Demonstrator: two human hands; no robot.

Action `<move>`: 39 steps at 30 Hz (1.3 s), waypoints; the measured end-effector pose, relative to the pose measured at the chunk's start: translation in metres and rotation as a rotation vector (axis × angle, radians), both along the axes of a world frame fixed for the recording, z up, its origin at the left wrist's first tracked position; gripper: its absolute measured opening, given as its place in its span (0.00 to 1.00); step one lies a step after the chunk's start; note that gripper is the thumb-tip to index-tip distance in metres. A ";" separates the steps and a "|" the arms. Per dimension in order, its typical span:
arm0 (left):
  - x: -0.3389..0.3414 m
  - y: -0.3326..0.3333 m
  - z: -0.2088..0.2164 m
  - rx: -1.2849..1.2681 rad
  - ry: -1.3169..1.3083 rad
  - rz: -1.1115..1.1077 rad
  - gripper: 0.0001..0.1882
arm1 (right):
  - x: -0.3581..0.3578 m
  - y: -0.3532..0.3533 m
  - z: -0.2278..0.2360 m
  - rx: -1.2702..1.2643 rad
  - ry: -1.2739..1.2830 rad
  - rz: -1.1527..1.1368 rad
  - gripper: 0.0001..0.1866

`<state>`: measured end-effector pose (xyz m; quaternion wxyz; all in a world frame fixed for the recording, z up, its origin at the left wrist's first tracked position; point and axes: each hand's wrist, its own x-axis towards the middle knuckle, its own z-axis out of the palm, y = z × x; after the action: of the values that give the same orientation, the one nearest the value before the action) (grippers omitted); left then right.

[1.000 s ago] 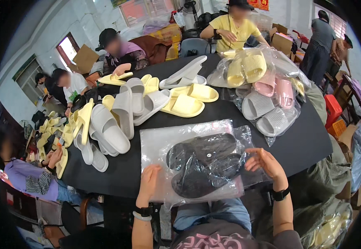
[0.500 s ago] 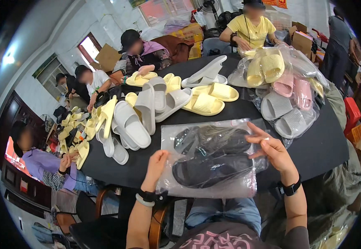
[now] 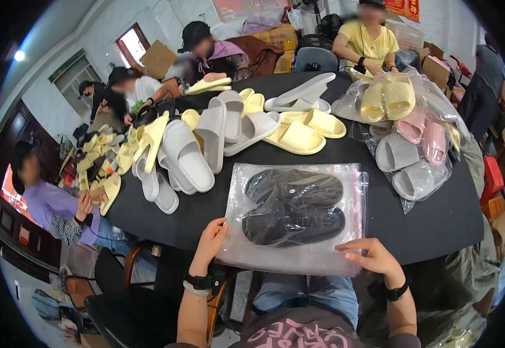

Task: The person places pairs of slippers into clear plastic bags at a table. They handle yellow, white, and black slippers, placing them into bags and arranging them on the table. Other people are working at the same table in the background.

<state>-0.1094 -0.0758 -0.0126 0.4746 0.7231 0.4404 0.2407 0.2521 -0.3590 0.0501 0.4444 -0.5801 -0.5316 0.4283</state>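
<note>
The clear plastic bag (image 3: 296, 223) of black slippers (image 3: 293, 204) lies at the near edge of the black table (image 3: 438, 220). Left hand (image 3: 210, 239) and right hand (image 3: 373, 257) pinch its near corners, probably the open mouth; press that edge flat and even.

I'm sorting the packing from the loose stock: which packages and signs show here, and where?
Clear plastic bag: table's near edge, flat, holds black slippers; left hand and right hand grip it.
Bagged slippers: table's right side, yellow, pink, grey.
Cardboard boxes: far wall, brown.
Red sign: top right.
</note>
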 end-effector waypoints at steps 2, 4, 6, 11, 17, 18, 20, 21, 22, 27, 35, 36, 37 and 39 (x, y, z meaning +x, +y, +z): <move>0.002 -0.020 0.006 -0.058 -0.065 0.058 0.18 | -0.004 -0.006 -0.005 -0.082 -0.003 -0.035 0.14; -0.004 -0.029 0.005 -0.059 -0.149 0.092 0.17 | -0.006 -0.006 -0.016 -0.060 0.047 -0.044 0.13; -0.007 -0.036 0.004 -0.034 -0.204 0.106 0.17 | -0.005 -0.005 -0.021 -0.042 0.042 -0.020 0.12; -0.012 -0.044 0.004 0.072 -0.217 0.147 0.18 | 0.001 -0.010 -0.018 0.041 -0.068 0.085 0.12; -0.017 -0.047 -0.022 0.169 -0.041 0.159 0.17 | 0.011 -0.010 -0.035 0.115 -0.264 0.252 0.12; -0.016 -0.047 -0.019 0.230 -0.019 0.140 0.17 | 0.010 -0.010 -0.035 0.099 -0.234 0.258 0.12; -0.016 -0.046 -0.013 0.351 0.027 0.104 0.17 | 0.014 -0.013 -0.029 0.088 -0.361 0.345 0.13; -0.019 -0.047 -0.008 0.264 0.090 0.097 0.20 | 0.016 -0.013 -0.025 0.082 -0.425 0.389 0.14; -0.020 -0.048 0.000 0.362 0.160 0.075 0.21 | 0.019 -0.012 -0.022 0.034 -0.296 0.358 0.15; -0.015 -0.042 0.043 0.546 0.226 0.023 0.26 | 0.051 -0.005 -0.024 -0.094 -0.296 0.166 0.20; 0.035 -0.037 0.010 0.526 0.052 -0.116 0.24 | 0.012 0.082 -0.003 0.333 -0.766 0.201 0.24; 0.042 -0.037 0.006 0.541 0.091 -0.123 0.25 | 0.011 0.092 -0.006 0.341 -0.782 0.223 0.24; 0.044 -0.038 0.004 0.581 0.130 -0.130 0.25 | 0.008 0.101 -0.008 0.351 -0.795 0.245 0.24; 0.047 -0.041 0.002 0.662 0.209 -0.141 0.26 | 0.008 0.122 -0.017 0.401 -0.782 0.345 0.22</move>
<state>-0.0624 -0.1166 -0.0108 0.1823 0.8871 0.3335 0.2618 0.2601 -0.2367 0.0333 0.2361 -0.5038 -0.8200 0.1342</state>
